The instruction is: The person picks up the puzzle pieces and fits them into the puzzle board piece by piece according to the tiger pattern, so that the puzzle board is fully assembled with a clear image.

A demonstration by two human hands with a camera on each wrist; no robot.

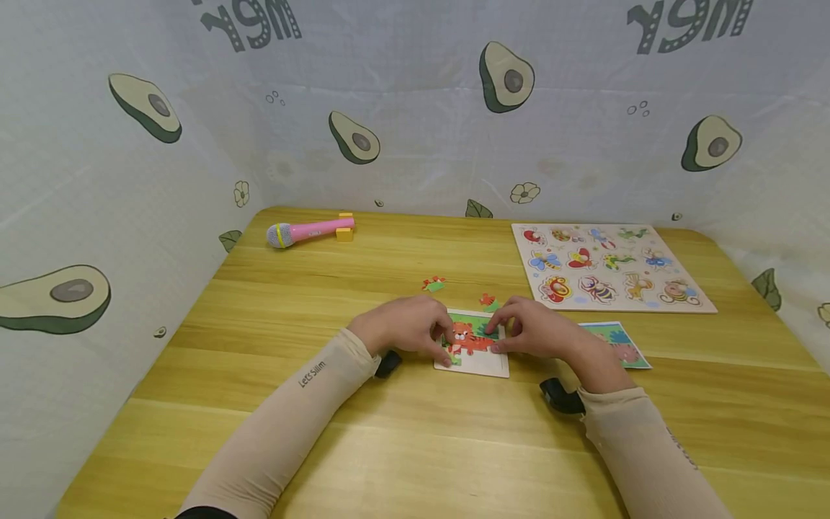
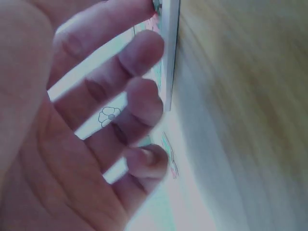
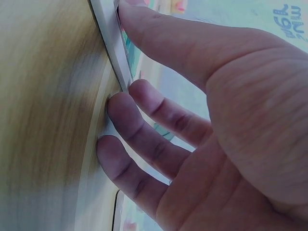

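A small jigsaw puzzle [image 1: 483, 364] in a white frame lies on the table, showing an orange tiger on green. Part of its lower right is bare white. My left hand [image 1: 410, 324] grips the puzzle's left edge, thumb and forefinger bent over it. On the right side, the thumb and forefinger of my right hand [image 1: 543, 330] hold a green-and-orange puzzle piece [image 1: 488, 331] against the board. Its other fingers rest near the board's edge in the right wrist view. Two loose pieces, one red and green [image 1: 434, 284] and one orange and green [image 1: 488, 301], lie just beyond the board.
A picture card [image 1: 625, 349] lies partly behind my right wrist. Behind it is a wooden insect puzzle board [image 1: 616, 267]. A pink toy microphone [image 1: 311, 231] lies at the back left, with yellow blocks [image 1: 344, 234] at its handle. Avocado-print cloth surrounds the wooden table.
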